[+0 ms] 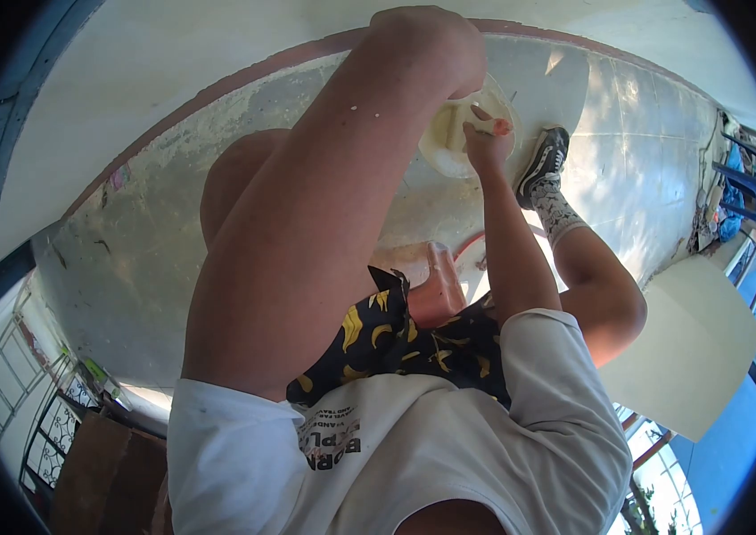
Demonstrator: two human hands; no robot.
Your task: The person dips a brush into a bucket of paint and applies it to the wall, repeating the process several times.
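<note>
My left hand (427, 45), at the top centre of the frame, is bunched at the far rim of a pale bowl (446, 147). Its fingers are hidden, so I cannot tell their grip. My right hand (483, 147), just below, pinches a thin orange-tipped stick (502, 127) over the bowl. My black sneaker (543, 160) stands just right of the bowl.

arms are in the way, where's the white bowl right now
Head view, top centre: the white bowl sits on the floor below the left hand, the right hand at its near rim, the black shoe just right of it.
</note>
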